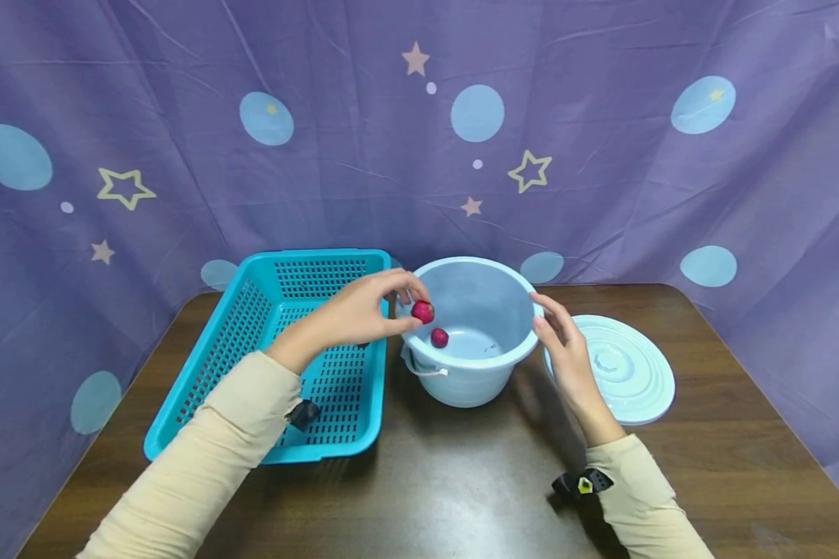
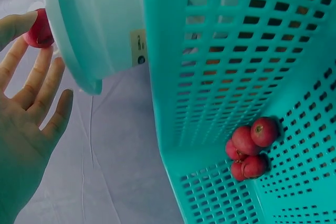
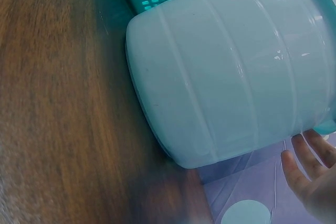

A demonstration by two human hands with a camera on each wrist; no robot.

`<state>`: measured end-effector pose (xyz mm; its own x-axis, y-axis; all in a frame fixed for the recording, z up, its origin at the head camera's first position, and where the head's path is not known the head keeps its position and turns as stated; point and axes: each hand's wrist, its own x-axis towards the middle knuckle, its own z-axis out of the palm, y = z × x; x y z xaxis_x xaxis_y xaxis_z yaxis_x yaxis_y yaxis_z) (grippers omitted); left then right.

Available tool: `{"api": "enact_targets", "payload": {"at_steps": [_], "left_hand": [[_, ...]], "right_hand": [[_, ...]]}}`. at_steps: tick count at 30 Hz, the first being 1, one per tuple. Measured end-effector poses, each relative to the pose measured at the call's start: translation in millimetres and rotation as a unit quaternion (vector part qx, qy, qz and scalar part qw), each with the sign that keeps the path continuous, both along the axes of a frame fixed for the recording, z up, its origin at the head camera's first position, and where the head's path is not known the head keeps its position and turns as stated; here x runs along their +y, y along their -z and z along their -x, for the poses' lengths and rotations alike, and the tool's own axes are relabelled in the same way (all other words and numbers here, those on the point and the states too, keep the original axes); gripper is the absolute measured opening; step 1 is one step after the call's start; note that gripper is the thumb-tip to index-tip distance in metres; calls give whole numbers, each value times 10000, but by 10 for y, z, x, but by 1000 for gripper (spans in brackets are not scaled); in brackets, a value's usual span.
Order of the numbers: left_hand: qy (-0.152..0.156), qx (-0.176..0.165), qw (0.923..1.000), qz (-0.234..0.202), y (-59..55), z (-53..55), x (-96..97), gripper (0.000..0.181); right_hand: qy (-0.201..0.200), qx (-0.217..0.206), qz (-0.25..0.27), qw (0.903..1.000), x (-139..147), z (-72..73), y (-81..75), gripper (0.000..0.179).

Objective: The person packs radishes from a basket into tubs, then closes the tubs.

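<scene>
My left hand (image 1: 367,307) pinches a small red apple (image 1: 423,312) between thumb and fingers at the left rim of the light blue bucket (image 1: 471,380). Below it, another red apple (image 1: 439,338) shows inside the bucket. On the bucket's right side, my right hand (image 1: 566,353) touches the rim with loosely extended fingers; the right wrist view shows the fingers (image 3: 307,158) against the outside near the rim. Several more red apples (image 2: 245,140) lie together in a corner of the turquoise basket (image 2: 168,150); my left arm hides most of them in the head view.
A pale blue round lid (image 1: 618,369) lies on the wooden table (image 1: 447,489), right of the bucket. The bucket's white handle (image 1: 425,371) hangs down at its left front. Behind the table hangs a purple curtain (image 1: 363,155) with stars and dots.
</scene>
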<state>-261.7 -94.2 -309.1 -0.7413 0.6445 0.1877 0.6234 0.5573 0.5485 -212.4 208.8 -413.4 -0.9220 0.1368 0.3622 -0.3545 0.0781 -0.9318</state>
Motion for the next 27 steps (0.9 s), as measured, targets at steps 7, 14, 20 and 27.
{"api": "enact_targets", "payload": {"at_steps": [7,14,20,27], "left_hand": [[-6,27,9997,256,65,-39,38,30],[-72,21,9997,220,82,-54,39,29],[-62,13,9998,194,74,-49,22,31],[-57,-78,9995,-293,61,24,-117,27]], "right_hand": [[23,-13,0,10000,-7,-2,0,39],[32,-19,-14,10000,-3,2,11,39],[17,34,-32,10000,-2,5,22,40],[10,66,-29,10000,4,15,30,40]]}}
